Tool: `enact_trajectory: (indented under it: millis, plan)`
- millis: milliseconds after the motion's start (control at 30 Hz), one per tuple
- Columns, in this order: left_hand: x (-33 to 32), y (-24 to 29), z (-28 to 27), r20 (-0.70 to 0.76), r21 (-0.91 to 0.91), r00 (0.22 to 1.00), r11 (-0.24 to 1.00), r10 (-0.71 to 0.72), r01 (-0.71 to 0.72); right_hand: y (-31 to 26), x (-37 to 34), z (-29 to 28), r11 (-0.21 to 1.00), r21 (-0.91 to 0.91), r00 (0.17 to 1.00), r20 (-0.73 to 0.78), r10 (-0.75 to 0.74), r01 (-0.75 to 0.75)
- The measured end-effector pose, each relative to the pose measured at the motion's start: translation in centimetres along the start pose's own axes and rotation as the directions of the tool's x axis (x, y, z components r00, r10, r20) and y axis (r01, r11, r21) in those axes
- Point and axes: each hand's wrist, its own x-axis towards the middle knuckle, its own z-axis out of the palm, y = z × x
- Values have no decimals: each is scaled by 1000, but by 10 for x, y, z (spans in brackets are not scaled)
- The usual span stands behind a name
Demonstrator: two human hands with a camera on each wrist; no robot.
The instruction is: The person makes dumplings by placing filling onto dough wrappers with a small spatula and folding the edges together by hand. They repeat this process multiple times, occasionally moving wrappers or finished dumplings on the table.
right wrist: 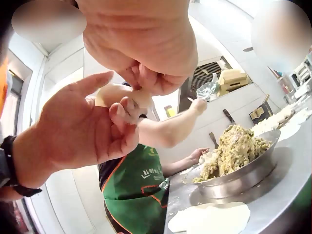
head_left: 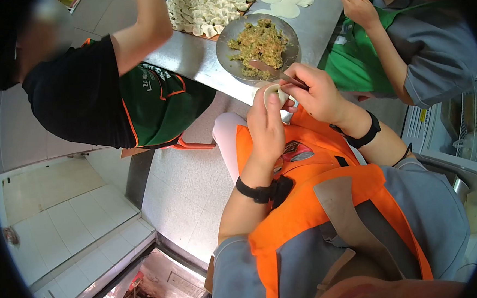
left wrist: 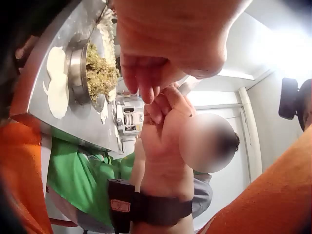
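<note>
My left hand (head_left: 266, 124) holds a round dumpling wrapper (head_left: 274, 92), cupped up between thumb and fingers. In my right hand (head_left: 318, 92) is a flat filling spatula; its brownish blade (head_left: 269, 68) sticks out left over the bowl's near edge. The right fingertips meet the wrapper at its right side. Just beyond both hands stands a metal bowl (head_left: 227, 66) with a heap of greenish-brown filling (head_left: 264, 41). In the right wrist view the left palm (right wrist: 78, 126) faces up under the right hand (right wrist: 141, 44). What lies inside the wrapper is hidden.
Rows of folded dumplings (head_left: 202, 9) lie on a board behind the bowl, with loose wrappers (head_left: 286, 5) beside them on the steel table (head_left: 189, 56). A person in a green apron (head_left: 156, 99) is at left; another (head_left: 418, 45) at right holds a small wrapper.
</note>
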Motion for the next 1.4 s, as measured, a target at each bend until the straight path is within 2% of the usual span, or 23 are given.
enact_trajectory:
  millis: [100, 200, 233, 300, 400, 500, 600, 633, 700, 767, 800, 867, 933, 967, 1033, 1100, 1133, 1200, 1300, 1333, 1400]
  plan:
    - [-7, 0, 6, -84, 231, 972, 953, 221, -197, -1, -4, 5, 907, 393, 988, 24, 151, -149]
    - [-15, 22, 13, -140, -101, 990, 995, -27, 12, -13, -3, 3, 823, 540, 982, 45, 181, -177]
    - [-17, 28, 14, -152, -129, 988, 992, -31, 11, -12, -3, 2, 818, 543, 981, 83, 173, -190]
    - [-20, 35, 16, -172, -184, 984, 983, -44, 12, -9, -6, 0, 808, 547, 975, 155, 159, -219]
    - [-19, 33, 16, -186, -137, 981, 987, 57, -84, -13, -7, 0, 814, 545, 978, 163, 134, -202]
    - [-11, 21, 12, -171, 53, 953, 968, 251, -246, -18, -10, 1, 920, 369, 991, 33, 127, -131]
    - [-9, 25, 11, -144, 228, 926, 922, 350, -313, -26, -10, 4, 964, 265, 996, -84, -8, 31]
    - [-8, 26, 10, -122, 260, 926, 912, 358, -318, -28, -9, 0, 987, 110, 991, -83, -108, 117]
    - [-10, 29, 8, -47, 254, 954, 927, 296, -275, -30, -8, -10, 937, -199, 954, -36, -299, 286]
    - [-13, 41, 8, 7, -24, 1000, 1000, -12, 12, -31, -6, -13, 944, -154, 955, -16, -297, 291]
    - [-15, 49, 9, 65, -153, 985, 974, -159, 168, -34, -5, -15, 947, -132, 955, -6, -297, 293]
    - [-16, 64, 9, 127, -262, 985, 953, -120, 150, -46, -5, -12, 982, 70, 984, -8, -175, 175]
    - [-18, 75, 8, 186, -299, 978, 943, -92, 145, -44, -3, -6, 951, 155, 962, 6, -273, 269]
    - [-19, 79, 6, 215, -284, 973, 948, -83, 144, -32, 0, -1, 896, 140, 904, 14, -427, 421]
    - [-23, 79, 6, 223, -235, 973, 965, -64, 117, -28, 0, 1, 845, 107, 845, 52, -532, 525]
    - [-29, 72, 7, 182, -166, 982, 983, -43, 74, -33, -9, 0, 894, 66, 889, 99, -448, 443]
    - [-31, 70, 11, 113, -133, 993, 990, -22, 37, -31, -11, 4, 889, 28, 885, 82, -458, 457]
    - [-31, 56, 14, 72, -85, 997, 996, 40, -34, -29, -14, 6, 890, 4, 887, 74, -455, 456]
    - [-34, 53, 10, 90, -74, 995, 997, -29, 36, -27, -15, 8, 868, -48, 869, 36, -494, 495]
    - [-33, 55, 11, 88, -134, 995, 989, -45, 57, -28, -16, 9, 855, -68, 857, 18, -514, 514]
    - [-29, 60, 15, 57, -309, 997, 949, -48, 63, -44, -21, 2, 971, 115, 974, 68, -218, 210]
